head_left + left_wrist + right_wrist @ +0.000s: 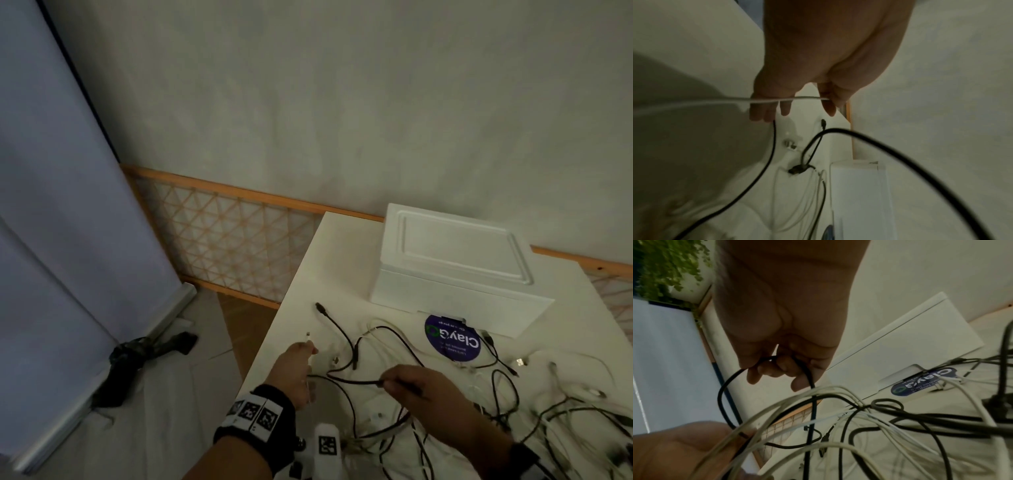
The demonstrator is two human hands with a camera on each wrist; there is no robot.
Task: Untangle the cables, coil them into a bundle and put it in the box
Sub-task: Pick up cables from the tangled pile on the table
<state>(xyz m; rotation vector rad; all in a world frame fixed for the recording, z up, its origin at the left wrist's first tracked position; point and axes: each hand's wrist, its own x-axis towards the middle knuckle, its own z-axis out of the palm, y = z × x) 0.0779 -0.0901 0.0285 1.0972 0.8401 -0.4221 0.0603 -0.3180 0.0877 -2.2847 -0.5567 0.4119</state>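
Observation:
A tangle of black and white cables point(496, 407) spreads over the white table point(294, 301). My left hand point(298, 363) pinches a white cable point(768, 99) near its plug end point(308, 335), at the table's left side. My right hand point(421, 387) grips a black cable point(356, 381) that loops through its curled fingers point(777, 368). In the right wrist view more white and black cables point(869, 415) hang crossed beneath that hand. The white foam box point(455, 267) stands closed at the back of the table, beyond both hands.
A round blue sticker point(452, 337) lies in front of the box. The table's left edge drops to a floor with a black tripod point(147, 349) and a rolled screen point(68, 205). A wooden lattice panel point(226, 236) leans on the wall behind.

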